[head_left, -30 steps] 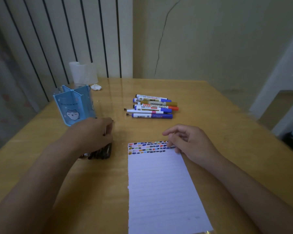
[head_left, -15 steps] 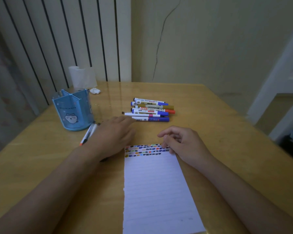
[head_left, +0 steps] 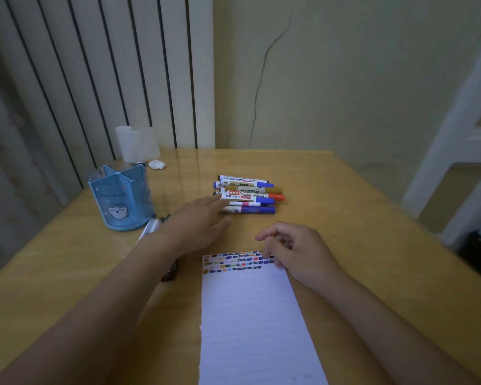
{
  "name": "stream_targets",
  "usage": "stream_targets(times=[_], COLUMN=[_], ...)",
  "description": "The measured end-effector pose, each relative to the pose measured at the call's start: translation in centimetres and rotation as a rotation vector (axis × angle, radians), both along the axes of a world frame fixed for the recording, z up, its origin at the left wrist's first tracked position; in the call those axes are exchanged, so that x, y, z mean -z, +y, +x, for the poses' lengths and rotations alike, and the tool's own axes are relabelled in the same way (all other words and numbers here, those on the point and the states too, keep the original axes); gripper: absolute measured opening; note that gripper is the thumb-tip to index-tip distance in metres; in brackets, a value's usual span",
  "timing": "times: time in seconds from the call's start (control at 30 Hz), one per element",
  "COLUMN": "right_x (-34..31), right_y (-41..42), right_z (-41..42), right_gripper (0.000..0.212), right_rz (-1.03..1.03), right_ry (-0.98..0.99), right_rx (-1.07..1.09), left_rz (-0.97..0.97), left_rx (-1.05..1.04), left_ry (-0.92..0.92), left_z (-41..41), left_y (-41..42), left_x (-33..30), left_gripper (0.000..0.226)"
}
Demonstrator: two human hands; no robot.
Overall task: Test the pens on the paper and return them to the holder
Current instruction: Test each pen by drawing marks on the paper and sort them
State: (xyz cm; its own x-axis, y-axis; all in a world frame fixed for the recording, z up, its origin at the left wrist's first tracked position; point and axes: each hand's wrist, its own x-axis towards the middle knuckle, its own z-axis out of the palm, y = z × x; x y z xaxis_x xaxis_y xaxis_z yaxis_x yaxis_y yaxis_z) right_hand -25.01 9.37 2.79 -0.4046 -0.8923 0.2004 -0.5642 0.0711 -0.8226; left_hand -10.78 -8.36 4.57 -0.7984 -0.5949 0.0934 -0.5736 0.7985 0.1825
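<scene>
A: Where is the left hand (head_left: 199, 218) lying?

B: It is stretching flat, fingers straight, its tips touching the near end of the marker pile (head_left: 247, 194) mid-table; it is gripping nothing.

A: And the right hand (head_left: 295, 251)?

B: It is resting loosely curled on the paper (head_left: 250, 315)'s top corner, holding nothing; the blue holder (head_left: 121, 201) is standing far left, a few pens (head_left: 152, 226) lying just beside it.

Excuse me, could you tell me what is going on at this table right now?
A person is testing pens on a sheet of lined paper, whose top edge already carries rows of colour swatches. The left hand reaches with straight fingers to the pile of markers and holds none yet. The right hand rests on the paper's top corner. The blue holder stands at the left, with a few pens lying beside it.
</scene>
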Motion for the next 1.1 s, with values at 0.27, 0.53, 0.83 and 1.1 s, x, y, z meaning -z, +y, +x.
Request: stream_targets(times=[0.27,0.53,0.83,1.1], right_x=[0.0,0.1,0.1,0.3], right_y=[-0.1,-0.1,-0.1,0.0], right_z=[-0.2,0.0,0.0,0.7], right_gripper=[0.023,0.024,0.033,0.058], right_rz=[-0.007,-0.004,-0.033,-0.061], right_ry=[0.019,0.025,0.039,0.066], right_rx=[0.008,-0.005,-0.006,-0.091], left_rz=[-0.035,-0.126,-0.060,0.010], left_rx=[-0.006,0.005,-0.015,0.150], left_ry=[0.061,0.015,0.103,0.366], left_z=[0.4,0.0,0.5,3.5], left_y=[-0.7,-0.6,0.4,5.3], left_x=[0.8,0.6,-0.5,-1.3], left_gripper=[0.050,0.035,0.018,0.011])
